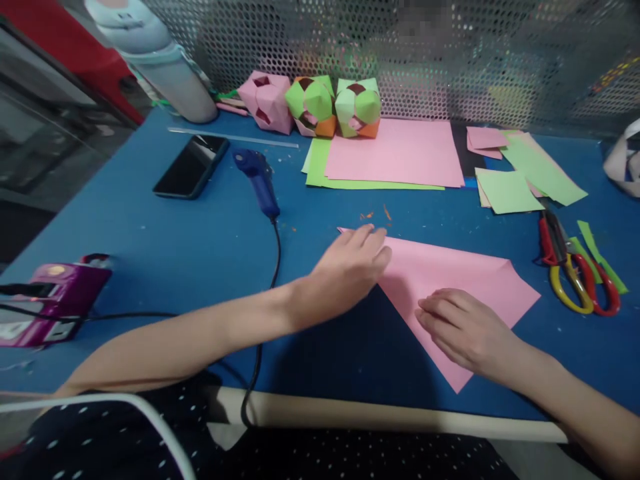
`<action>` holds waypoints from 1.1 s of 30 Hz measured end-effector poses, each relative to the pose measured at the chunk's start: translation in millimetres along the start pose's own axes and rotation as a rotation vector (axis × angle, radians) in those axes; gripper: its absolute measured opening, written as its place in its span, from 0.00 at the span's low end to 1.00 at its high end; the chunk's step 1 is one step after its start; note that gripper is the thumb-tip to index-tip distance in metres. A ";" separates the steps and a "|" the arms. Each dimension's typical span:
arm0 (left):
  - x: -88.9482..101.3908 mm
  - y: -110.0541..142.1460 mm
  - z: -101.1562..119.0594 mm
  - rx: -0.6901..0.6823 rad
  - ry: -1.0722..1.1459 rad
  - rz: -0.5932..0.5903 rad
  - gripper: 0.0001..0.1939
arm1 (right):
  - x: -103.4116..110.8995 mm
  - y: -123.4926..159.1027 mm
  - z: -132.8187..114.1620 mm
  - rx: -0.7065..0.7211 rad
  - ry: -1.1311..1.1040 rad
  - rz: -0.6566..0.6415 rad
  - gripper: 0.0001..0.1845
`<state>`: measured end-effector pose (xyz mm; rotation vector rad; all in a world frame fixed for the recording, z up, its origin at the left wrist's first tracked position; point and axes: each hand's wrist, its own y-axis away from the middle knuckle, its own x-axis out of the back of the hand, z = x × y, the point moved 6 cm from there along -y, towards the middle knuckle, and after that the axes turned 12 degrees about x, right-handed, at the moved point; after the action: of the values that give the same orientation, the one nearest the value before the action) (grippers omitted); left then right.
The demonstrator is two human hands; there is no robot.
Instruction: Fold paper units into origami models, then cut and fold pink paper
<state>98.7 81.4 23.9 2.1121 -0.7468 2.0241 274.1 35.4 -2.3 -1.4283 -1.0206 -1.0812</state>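
Note:
A large pink sheet of paper [465, 267] lies on the blue table, folded over, with one corner pointing toward me. My left hand [345, 273] rests across its upper left corner, fingers stretched out and slightly apart. Over the lower middle of the paper is my right hand [463, 327], its fingers bent and held close together. Whatever may be between those fingertips is hidden. A narrow pink tip shows just past the left fingers.
Folded paper cubes [313, 107] stand along the perforated metal panel, behind stacked paper sheets [395, 153]. Scissors [575, 280] and cut green pieces [515, 190] lie right. A blue glue gun [257, 180], its cord, a phone [193, 167] and a bottle [165, 67] are left.

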 end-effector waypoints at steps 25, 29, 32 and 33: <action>-21.9 17.8 18.3 0.001 -0.092 0.113 0.12 | 15.0 -2.1 -0.4 0.047 0.059 0.091 0.17; -21.2 17.6 18.2 0.006 -0.081 0.107 0.12 | 16.8 -3.6 -0.6 0.050 0.064 0.079 0.17; -20.9 17.8 18.6 0.003 -0.093 0.107 0.11 | 18.6 -5.5 -1.1 0.055 0.080 0.075 0.17; -21.0 18.0 18.7 0.003 -0.098 0.107 0.11 | 19.0 -5.9 -1.1 0.054 0.081 0.076 0.17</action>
<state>108.4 63.5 -2.6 2.2321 -0.8899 1.9852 272.7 35.8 17.6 -1.3584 -0.9241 -1.0408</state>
